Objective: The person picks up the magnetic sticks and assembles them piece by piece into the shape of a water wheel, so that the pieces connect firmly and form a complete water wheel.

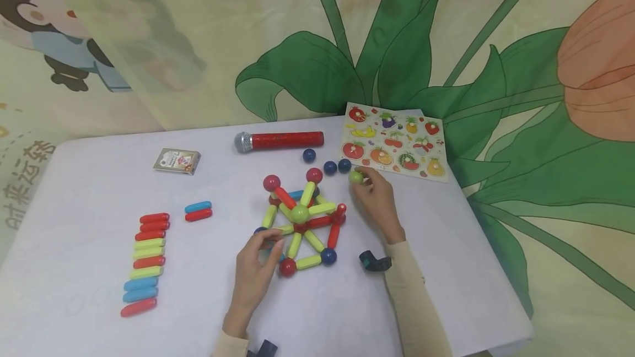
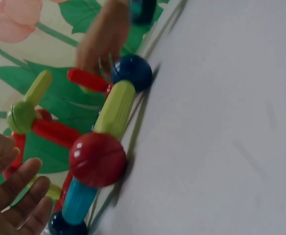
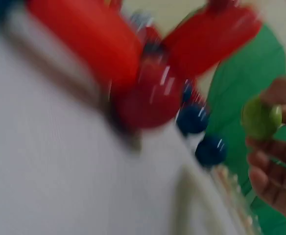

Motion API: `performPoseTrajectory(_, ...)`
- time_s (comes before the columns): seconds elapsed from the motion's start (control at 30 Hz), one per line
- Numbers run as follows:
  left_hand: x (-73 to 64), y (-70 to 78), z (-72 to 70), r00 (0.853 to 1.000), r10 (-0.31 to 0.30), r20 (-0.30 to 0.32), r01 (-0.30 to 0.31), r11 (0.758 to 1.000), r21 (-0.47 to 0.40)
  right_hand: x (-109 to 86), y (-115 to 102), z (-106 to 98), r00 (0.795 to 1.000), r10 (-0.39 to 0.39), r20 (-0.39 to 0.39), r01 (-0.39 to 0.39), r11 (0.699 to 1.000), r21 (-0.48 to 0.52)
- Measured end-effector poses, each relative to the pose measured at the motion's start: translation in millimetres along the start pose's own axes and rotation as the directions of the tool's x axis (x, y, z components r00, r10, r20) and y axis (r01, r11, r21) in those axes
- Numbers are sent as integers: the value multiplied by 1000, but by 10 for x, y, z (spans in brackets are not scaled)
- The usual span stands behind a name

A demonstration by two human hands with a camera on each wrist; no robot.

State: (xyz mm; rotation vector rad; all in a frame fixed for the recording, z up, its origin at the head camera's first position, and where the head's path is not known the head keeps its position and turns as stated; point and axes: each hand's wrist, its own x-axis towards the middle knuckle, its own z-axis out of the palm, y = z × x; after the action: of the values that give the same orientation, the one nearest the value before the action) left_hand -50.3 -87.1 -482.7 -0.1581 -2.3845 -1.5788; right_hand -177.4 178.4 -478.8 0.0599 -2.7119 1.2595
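- Two hands are working around the stick-and-ball structure (image 1: 302, 219), seen from the head camera, which is sitting in the middle of the white desk (image 1: 446, 269).
- From the same view, the left hand (image 1: 255, 269) is resting at the near-left edge of the structure, its fingers (image 1: 272, 242) curling onto a blue ball there.
- Beyond the structure's far-right corner, the right hand (image 1: 377, 200) is pinching a green ball (image 1: 355, 177) in its fingertips; two loose blue balls (image 1: 337, 167) are lying just beside it, and a fruit puzzle board (image 1: 394, 142) is lying farther back.
- Well to the left of the structure, a row of coloured sticks (image 1: 144, 263) is lying on the desk; behind the structure, a red microphone (image 1: 280, 140) and a small card box (image 1: 177, 161) are lying.
- Seen from the left wrist, the structure (image 2: 99, 156) is showing a red ball between a green stick and a blue stick, with the left hand's fingers (image 2: 15, 196) loosely spread beside it.
- Seen from the right wrist, the picture is blurring, yet the fingers (image 3: 275, 171) are plainly holding the green ball (image 3: 261, 118), just right of the structure's red sticks (image 3: 133, 63).
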Motion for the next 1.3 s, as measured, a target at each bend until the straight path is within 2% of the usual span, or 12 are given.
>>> performPoseTrajectory(0.1,30,-73,-76,999,-23,-29,24,999,37,-220,-170,-62,995,-99,6,94,965,246)
performPoseTrajectory(0.2,71,-171,-193,994,-79,-72,84,995,61,-405,-313,-85,983,-181,39,156,923,353)
performPoseTrajectory(0.4,151,-372,-544,960,-186,-211,221,962,159,-571,-543,-127,977,-195,85,157,931,328)
performPoseTrajectory(0.53,212,-484,-786,930,-215,-299,289,929,232,-559,-391,-41,979,-179,101,136,933,333)
performPoseTrajectory(0.6,243,-533,-869,926,-217,-309,305,912,274,-553,-337,-25,979,-174,107,128,931,341)
performPoseTrajectory(0.7,283,-596,-956,935,-205,-289,302,887,349,-566,-247,-4,984,-153,94,109,926,363)
performPoseTrajectory(0.8,320,-637,-999,937,-217,-273,316,859,402,-627,-252,-42,991,-113,66,79,921,381)
performPoseTrajectory(0.9,368,-677,-996,919,-264,-291,369,836,406,-729,-245,-111,997,-67,42,45,916,399)
performPoseTrajectory(1.03,415,-715,-991,901,-297,-316,409,826,388,-881,-164,-149,998,33,47,-50,909,414)
performPoseTrajectory(1.1,427,-725,-993,901,-295,-317,406,830,382,-951,-63,-114,996,78,41,-88,911,403)
performPoseTrajectory(1.2,430,-714,-982,900,-308,-310,415,824,385,-1056,45,-39,996,92,19,-94,946,312)
performPoseTrajectory(1.3,402,-679,-933,905,-301,-299,401,837,371,-1164,34,35,999,27,37,-34,981,190)
